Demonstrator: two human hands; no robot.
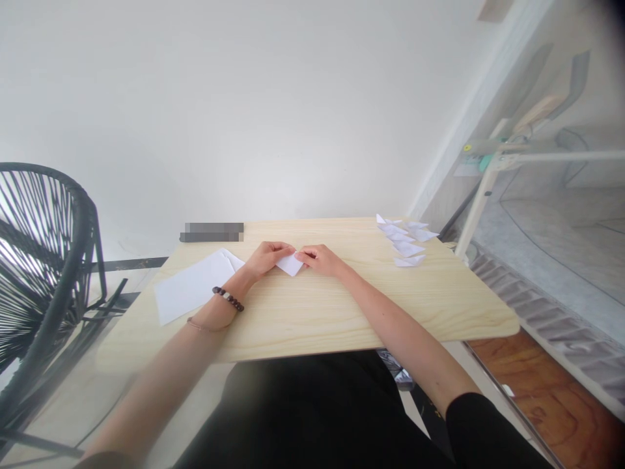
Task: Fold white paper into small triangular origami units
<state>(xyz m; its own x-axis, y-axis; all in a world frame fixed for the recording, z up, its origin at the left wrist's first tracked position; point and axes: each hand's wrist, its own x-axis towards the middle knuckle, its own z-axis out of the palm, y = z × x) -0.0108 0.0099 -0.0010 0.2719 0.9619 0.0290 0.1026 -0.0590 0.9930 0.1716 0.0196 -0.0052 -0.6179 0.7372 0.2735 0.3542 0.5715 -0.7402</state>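
A small folded piece of white paper [291,265] is held over the middle of the wooden table [312,319], one corner pointing toward me. My left hand [266,258] pinches its left side between thumb and fingers. On the opposite side my right hand [319,258] is closed on the paper's upper right edge. Both hands meet close together at the top of the piece. Flat white sheets [193,286] lie to the left, partly behind my left forearm. Several folded paper boats [409,249] stand in a cluster at the table's right rear.
A dark blurred-out object [211,232] lies along the back left edge. To the left stands a black woven chair [53,260]. A white wall [273,111] rises behind the table, and a pale metal frame [476,215] stands beyond its right side.
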